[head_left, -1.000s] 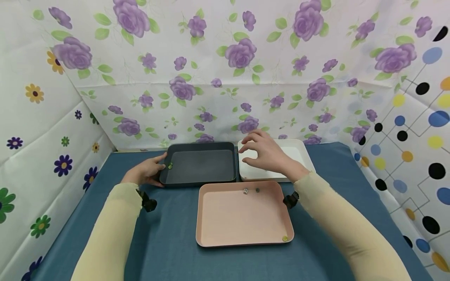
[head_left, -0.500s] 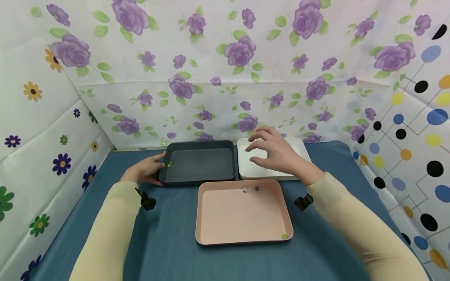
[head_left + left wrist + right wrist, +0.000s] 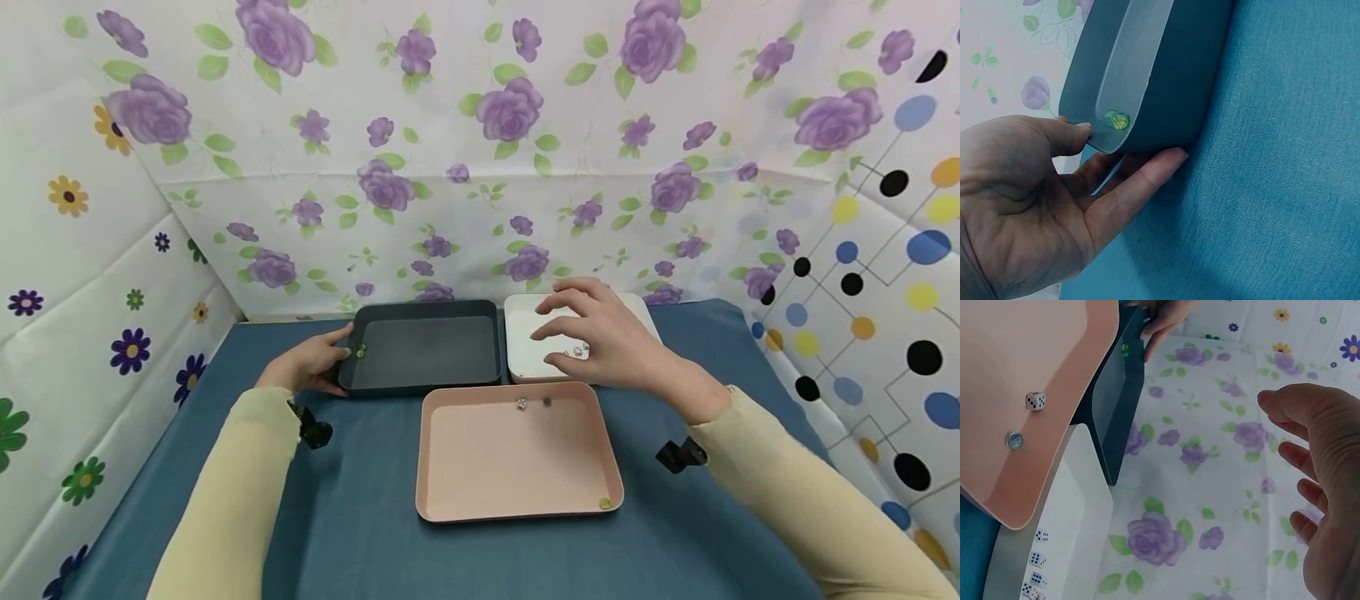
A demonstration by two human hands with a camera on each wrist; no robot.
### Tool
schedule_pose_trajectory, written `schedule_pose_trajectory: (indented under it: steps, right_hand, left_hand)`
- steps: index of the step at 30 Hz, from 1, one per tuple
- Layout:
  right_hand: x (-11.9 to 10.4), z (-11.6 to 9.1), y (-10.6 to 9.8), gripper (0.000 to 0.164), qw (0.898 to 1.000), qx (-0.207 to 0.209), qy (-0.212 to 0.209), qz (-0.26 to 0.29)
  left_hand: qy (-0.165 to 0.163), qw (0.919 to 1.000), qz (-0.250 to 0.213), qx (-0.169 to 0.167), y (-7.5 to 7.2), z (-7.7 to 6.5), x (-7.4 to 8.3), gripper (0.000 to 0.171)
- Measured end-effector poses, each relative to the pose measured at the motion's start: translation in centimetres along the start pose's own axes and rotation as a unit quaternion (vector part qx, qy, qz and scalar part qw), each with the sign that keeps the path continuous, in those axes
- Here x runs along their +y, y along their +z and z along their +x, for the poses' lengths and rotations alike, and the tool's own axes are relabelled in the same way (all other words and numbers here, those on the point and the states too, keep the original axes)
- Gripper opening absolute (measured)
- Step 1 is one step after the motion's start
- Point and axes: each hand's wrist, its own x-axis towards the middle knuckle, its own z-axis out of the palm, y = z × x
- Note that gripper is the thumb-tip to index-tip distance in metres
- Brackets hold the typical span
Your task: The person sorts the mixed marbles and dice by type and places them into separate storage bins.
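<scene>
At the left end of a dark grey tray (image 3: 427,342), my left hand (image 3: 309,363) grips its corner, thumb at the rim and fingers against the outer wall in the left wrist view. Inside that corner lie small yellow-green glass beads (image 3: 1117,120). My right hand (image 3: 611,337) hovers over a white tray (image 3: 528,350), fingers spread and bent, nothing between them. Several white dice (image 3: 1037,559) lie in the white tray, partly hidden by the hand in the head view. In front, a pink tray (image 3: 517,467) holds one white die (image 3: 522,403), a greyish-blue glass piece (image 3: 1015,440) and a yellow piece (image 3: 604,503).
All three trays stand close together on a blue cloth-covered table (image 3: 360,533). Behind them hangs a white cloth with purple roses (image 3: 510,112). Patterned cloths close off the left and right sides.
My right hand has drawn to the right and slightly nearer above the white tray, uncovering some dice. The left hand keeps its grip on the dark grey tray.
</scene>
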Motion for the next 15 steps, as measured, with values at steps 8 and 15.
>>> schedule_pose_trajectory:
  steps: [8,15]
  right_hand:
    - [-1.2,-1.0,-1.0,0.029,0.999,-0.013,-0.021,-0.020]
    - [-1.1,-2.2,-1.6,0.031,0.999,-0.026,-0.013,-0.029]
  left_hand:
    - [0.003,1.0000,0.004,-0.003,-0.1,0.0,-0.1,0.066]
    - [0.002,1.0000,0.004,-0.003,0.0,-0.1,0.0,0.066]
